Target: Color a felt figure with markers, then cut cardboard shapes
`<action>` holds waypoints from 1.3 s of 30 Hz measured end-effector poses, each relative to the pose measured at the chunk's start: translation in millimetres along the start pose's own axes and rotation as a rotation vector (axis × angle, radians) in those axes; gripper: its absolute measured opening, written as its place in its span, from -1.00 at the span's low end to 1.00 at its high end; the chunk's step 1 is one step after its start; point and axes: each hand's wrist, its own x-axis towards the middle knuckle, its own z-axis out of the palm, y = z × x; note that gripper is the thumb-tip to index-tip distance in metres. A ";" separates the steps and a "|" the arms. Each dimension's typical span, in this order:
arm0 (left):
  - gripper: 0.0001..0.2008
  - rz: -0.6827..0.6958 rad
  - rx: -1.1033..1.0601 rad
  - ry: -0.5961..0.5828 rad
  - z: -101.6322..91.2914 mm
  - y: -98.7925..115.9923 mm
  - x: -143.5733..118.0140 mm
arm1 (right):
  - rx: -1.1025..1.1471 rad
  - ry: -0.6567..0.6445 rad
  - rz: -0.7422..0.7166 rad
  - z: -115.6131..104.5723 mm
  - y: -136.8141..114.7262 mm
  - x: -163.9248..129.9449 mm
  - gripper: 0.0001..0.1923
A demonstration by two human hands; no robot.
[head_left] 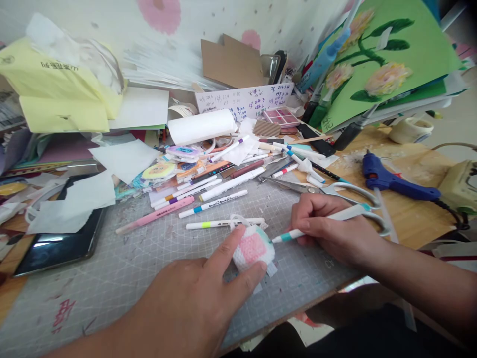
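Observation:
Between the thumb and forefinger of my left hand (201, 293) sits a small, rounded white piece with a knitted or bubbly texture (253, 248). It bears a pink square and a pale green patch at its right side, and it rests on the grey cutting mat (149, 258). My right hand (320, 223) grips a white marker with a teal band (294, 235) like a pen. The tip of that marker is at the green edge of the piece, touching or very close. A marker with a lime band (208, 224) lies just behind the piece.
Several markers (212, 204) lie heaped beyond my hands. Scissors (324, 189) and a blue glue gun (395, 176) are at right, near a tape roll (410, 130). A dark tablet (67, 243) partly under paper lies left, below a yellow tissue pack (63, 89).

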 end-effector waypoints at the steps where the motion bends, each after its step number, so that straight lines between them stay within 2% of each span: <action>1: -0.26 -0.002 0.000 0.004 0.4 -0.2 -0.1 | -0.005 -0.019 0.007 -0.1 0.2 0.1 -0.84; 9: -0.22 -0.015 0.050 -0.006 -2.5 3.7 1.4 | -0.034 -0.052 -0.011 -0.7 0.5 -1.0 -0.83; 18: -0.17 -0.015 0.114 -0.047 -9.2 7.7 2.8 | -0.065 -0.020 -0.019 3.8 -3.7 -0.4 -0.84; 21: -0.19 -0.013 0.124 -0.017 -5.5 5.4 1.5 | -0.087 -0.049 -0.019 2.6 -2.7 -1.3 -0.83; 27: -0.17 0.028 -0.003 0.063 5.6 -4.2 -0.8 | -0.074 -0.054 -0.009 1.2 -2.0 -3.2 -0.83; 33: -0.14 -0.008 0.085 -0.022 -3.8 1.1 1.4 | -0.080 -0.041 -0.016 -2.0 -0.5 -3.0 -0.83; 39: -0.08 0.028 0.107 -0.051 -2.3 -1.4 0.8 | -0.074 -0.040 -0.005 -3.2 0.6 -3.2 -0.82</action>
